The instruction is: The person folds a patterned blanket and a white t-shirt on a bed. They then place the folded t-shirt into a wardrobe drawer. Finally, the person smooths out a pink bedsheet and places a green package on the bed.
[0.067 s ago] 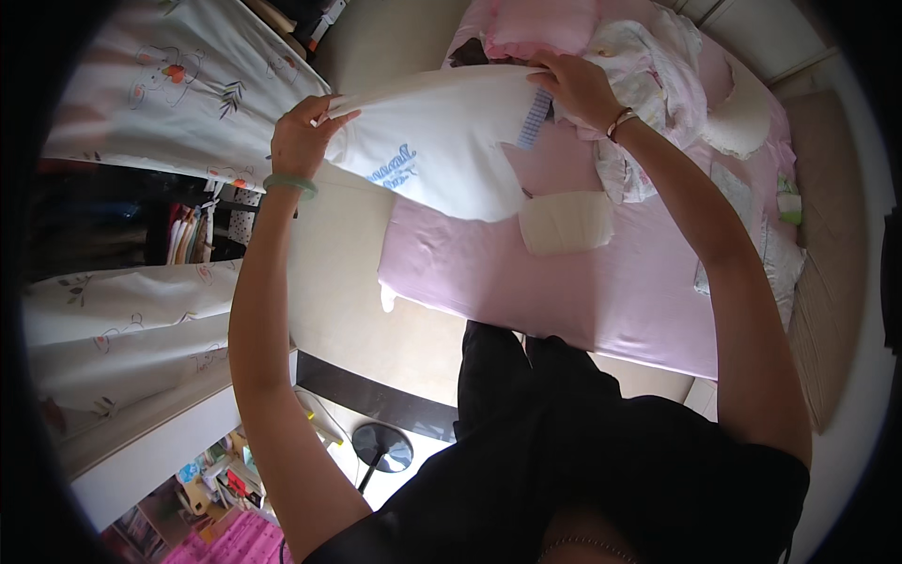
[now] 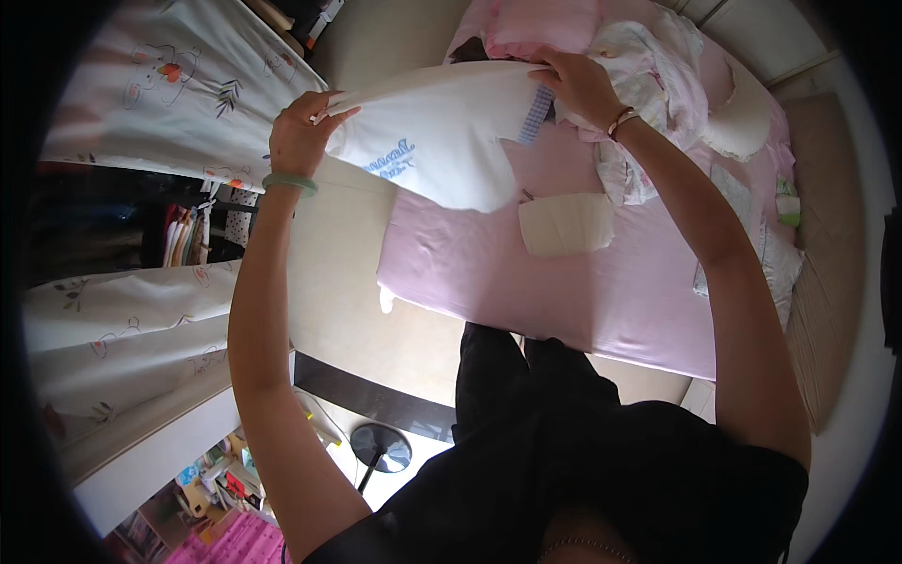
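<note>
- We observe a white cloth [image 2: 442, 117] stretched between two bare hands, in front of the body, its left part seen over the floor [image 2: 352, 263] and its right part over the bed [image 2: 489, 273].
- Left hand [image 2: 305, 132]: fingers pinched together on the cloth's upper left corner; a pale green bangle [image 2: 289, 183] sits at the wrist.
- Right hand [image 2: 581, 86]: fingers clamped on the upper right end; we note a thin bracelet [image 2: 621, 122] at that wrist.
- Cloth: upper edge drawn fairly straight, lower edge sagging in a curve; blue lettering near the middle, a blue checked strip [image 2: 536, 116] by the right hand. We cannot tell whether the lower edge touches the bed.
- On the bed's pink sheet we record a cream pad [image 2: 567, 224] below the cloth's right end, a pink pillow [image 2: 540, 28] at the far end, and crumpled patterned bedding [image 2: 644, 70] beyond the right hand.
- To the left we log a white printed curtain [image 2: 160, 113] and hanging clothes [image 2: 183, 235]; lower down, a round black base [image 2: 382, 446].
</note>
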A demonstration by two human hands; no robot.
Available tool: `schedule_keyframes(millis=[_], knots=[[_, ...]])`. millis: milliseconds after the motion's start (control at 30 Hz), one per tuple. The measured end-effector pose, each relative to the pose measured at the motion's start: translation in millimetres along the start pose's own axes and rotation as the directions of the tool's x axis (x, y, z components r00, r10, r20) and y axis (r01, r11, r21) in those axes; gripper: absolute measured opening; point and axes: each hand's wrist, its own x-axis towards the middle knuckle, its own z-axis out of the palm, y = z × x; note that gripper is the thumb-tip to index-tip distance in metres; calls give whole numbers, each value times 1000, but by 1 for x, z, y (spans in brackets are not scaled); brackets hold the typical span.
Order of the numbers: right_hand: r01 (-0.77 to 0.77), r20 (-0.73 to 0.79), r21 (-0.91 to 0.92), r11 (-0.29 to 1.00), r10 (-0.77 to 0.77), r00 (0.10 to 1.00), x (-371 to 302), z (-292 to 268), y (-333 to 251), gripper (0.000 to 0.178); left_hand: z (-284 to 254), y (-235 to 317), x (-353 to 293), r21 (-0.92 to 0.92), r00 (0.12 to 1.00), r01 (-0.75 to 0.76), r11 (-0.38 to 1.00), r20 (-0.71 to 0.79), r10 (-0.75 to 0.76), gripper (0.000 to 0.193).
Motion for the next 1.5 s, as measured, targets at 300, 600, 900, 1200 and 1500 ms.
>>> schedule_keyframes(millis=[300,600,900,1200,1500], knots=[[-84,48,125,989,78,996,-68,132,29,18,68,-107,-82,249,952,-305,919,94,290,45],[-145,603,-46,988,144,785,-294,317,14,25,211,-258,-336,269,765,-259,928,643,27,68],[-168,575,1,986,136,807,-257,342,-26,53,264,-250,-313,288,853,-59,956,512,-102,55],[-40,538,-96,995,86,838,-244,435,39,66,336,-312,-293,549,831,-17,836,472,-294,61],[-757,430,199,622,639,638,-308,396,8,69,384,-221,-262,-5,886,119,993,451,-104,52]])
